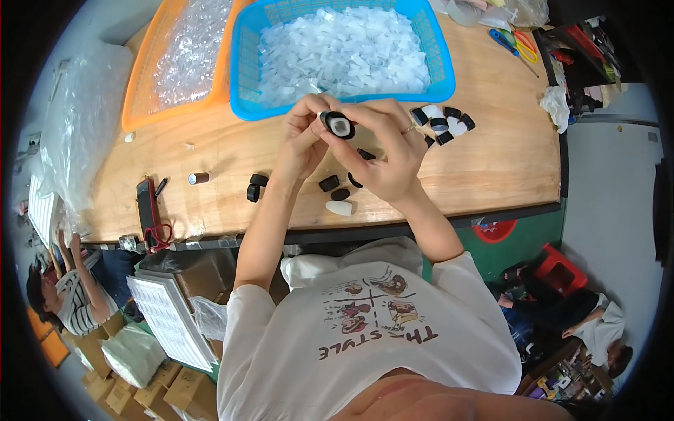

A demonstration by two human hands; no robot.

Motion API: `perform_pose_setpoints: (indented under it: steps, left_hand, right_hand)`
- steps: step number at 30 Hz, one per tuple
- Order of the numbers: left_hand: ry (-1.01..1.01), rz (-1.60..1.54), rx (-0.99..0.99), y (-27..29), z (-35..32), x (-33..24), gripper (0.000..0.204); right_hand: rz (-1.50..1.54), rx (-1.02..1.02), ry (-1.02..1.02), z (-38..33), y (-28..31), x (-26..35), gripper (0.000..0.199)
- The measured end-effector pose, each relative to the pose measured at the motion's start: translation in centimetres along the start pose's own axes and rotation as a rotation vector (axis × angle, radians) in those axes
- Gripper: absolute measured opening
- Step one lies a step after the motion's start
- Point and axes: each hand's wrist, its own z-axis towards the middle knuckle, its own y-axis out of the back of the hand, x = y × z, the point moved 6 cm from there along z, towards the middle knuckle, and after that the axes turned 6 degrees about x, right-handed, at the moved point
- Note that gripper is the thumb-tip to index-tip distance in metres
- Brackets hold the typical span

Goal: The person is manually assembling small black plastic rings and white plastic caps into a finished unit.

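Note:
In front of me both hands meet over the wooden table, holding a small oval black ring-shaped piece (340, 126) with a white inside. My left hand (302, 144) pinches its left side between thumb and fingers. From the right, the thumb and fingers of my right hand (393, 151) close on it, a ring on one finger. Beneath the hands lie several loose black pieces (328, 184) and a white oval piece (339, 208). Right of them is a cluster of black and white pieces (441, 125); two black pieces (254, 189) rest left of my left forearm.
A blue basket (444, 67) of whitish translucent bits stands beyond my hands, beside an orange basket (129, 116) of clear plastic. At left lie a phone (147, 203) and a brown-and-white cylinder (199, 178); yellow scissors (525, 46) lie far right. Other people sit at both sides.

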Motion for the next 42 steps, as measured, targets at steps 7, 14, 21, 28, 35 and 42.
perform_pose_setpoints:
  steps: [7,14,21,28,35,42]
  left_hand:
    - [0.025,-0.008,-0.019,-0.1,0.0,0.1,0.01]
    - [0.025,-0.039,-0.001,-0.3,0.0,0.2,0.011]
    - [0.04,-0.057,-0.008,0.0,-0.1,0.3,0.013]
    - [0.044,-0.064,-0.027,0.0,-0.2,0.4,0.013]
    - [0.036,-0.063,-0.034,-0.4,-0.1,-0.1,0.017]
    - [-0.034,0.182,-0.098,-0.4,0.5,-2.1,0.025]
  right_hand:
    - [-0.016,-0.012,0.035,-0.2,0.0,-0.2,0.037]
    - [0.022,0.011,-0.037,-0.2,0.2,0.0,0.032]
    - [0.012,0.009,0.01,-0.3,0.0,-0.3,0.037]
    - [0.026,-0.019,0.045,-0.3,0.3,-0.1,0.039]
    - [0.015,-0.05,0.072,0.3,0.6,0.3,0.038]
    - [0.007,0.032,0.038,0.5,0.4,-0.5,0.033]
